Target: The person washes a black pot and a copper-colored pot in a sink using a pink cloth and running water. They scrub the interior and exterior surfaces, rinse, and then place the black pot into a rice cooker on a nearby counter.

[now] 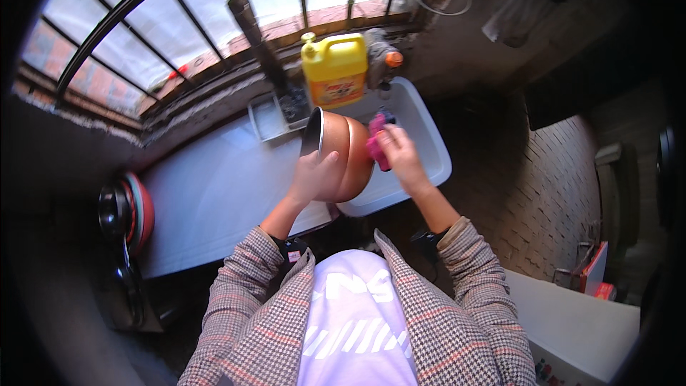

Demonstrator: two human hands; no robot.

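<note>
A copper-coloured metal pot (353, 155) is tilted on its side over the left edge of a white sink basin (437, 155). My left hand (317, 176) grips it, with the thumb on the outer wall and the fingers hidden. Its dark mouth faces left and its rounded base faces right. In my right hand (401, 156) is a bunched pink and dark cloth (379, 142), held close against the base of the pot. The right hand is slightly blurred. Whether the cloth presses on the metal is hard to tell.
A yellow jug with a pump (335, 72) stands behind the basin, beside a tap with an orange part (394, 59). A pale counter (214, 187) stretches left to stacked bowls and a black pan (114, 209). A white tray (265, 118) sits near the barred window (187, 16).
</note>
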